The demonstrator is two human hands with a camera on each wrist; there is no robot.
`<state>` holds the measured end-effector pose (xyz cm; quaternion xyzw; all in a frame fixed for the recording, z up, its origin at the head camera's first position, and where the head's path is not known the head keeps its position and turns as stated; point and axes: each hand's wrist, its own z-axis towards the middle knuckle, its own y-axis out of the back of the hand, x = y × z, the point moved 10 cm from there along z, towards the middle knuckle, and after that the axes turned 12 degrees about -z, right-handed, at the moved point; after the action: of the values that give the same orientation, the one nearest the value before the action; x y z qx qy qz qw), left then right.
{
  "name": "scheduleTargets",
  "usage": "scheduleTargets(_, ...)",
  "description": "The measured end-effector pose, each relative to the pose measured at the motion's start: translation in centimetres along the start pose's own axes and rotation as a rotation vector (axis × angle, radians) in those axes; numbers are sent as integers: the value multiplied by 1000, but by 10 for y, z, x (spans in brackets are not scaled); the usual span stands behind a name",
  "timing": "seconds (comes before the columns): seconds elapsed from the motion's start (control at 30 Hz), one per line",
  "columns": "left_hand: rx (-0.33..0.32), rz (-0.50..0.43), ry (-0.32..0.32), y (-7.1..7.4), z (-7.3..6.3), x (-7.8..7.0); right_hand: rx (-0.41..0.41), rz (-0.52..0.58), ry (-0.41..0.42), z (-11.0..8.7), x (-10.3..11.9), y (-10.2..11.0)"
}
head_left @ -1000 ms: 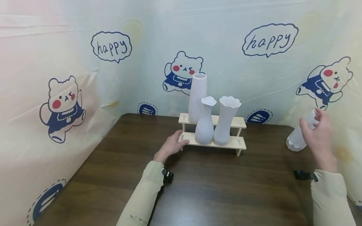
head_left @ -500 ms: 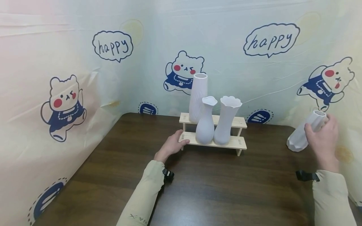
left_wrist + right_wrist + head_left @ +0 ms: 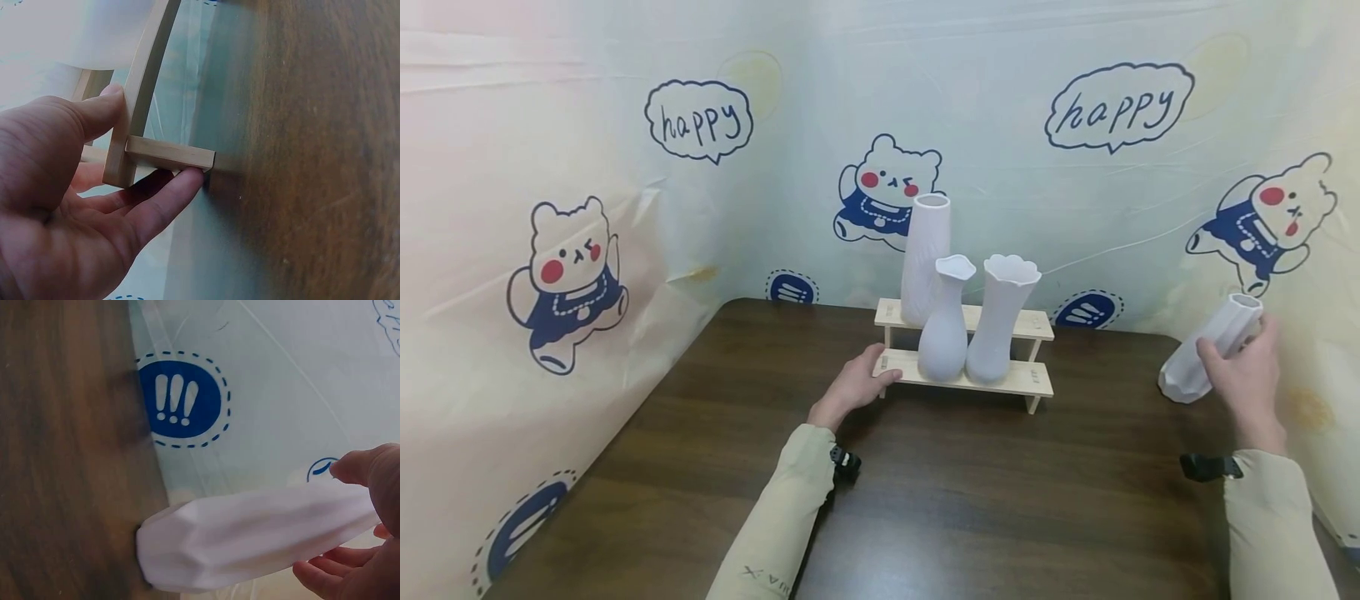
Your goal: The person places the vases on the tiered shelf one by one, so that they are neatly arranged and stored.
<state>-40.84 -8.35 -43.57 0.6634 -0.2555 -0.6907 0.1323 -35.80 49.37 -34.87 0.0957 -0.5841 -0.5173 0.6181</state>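
My left hand [image 3: 856, 382] holds the left end of a small two-tier wooden stand [image 3: 897, 367]. In the left wrist view its thumb lies on the shelf board [image 3: 142, 94] while the fingertips press the short leg [image 3: 172, 153]. At the far right my right hand [image 3: 1247, 375] grips the upper part of a white faceted vase [image 3: 1186, 371], thumb on one side and fingers on the other. That vase leans, its base low at the table and its mouth up to the right. On the lower tier stand a wavy-rimmed vase [image 3: 943, 342] and a flared scalloped vase [image 3: 992, 342].
A tall cylindrical white vase [image 3: 927, 242] stands on the upper tier at the left. The dark wooden table [image 3: 970, 508] is bordered by a printed cloth [image 3: 985, 108] at the back and both sides.
My right hand has come down from the faceted vase's mouth to grip its side, so the rim now shows. The left hand and the stand stay put.
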Motion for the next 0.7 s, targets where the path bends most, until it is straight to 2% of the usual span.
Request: scheduleTargets(0.7,4,7,0,0,0,0,124,15,-43,2,-31,-33)
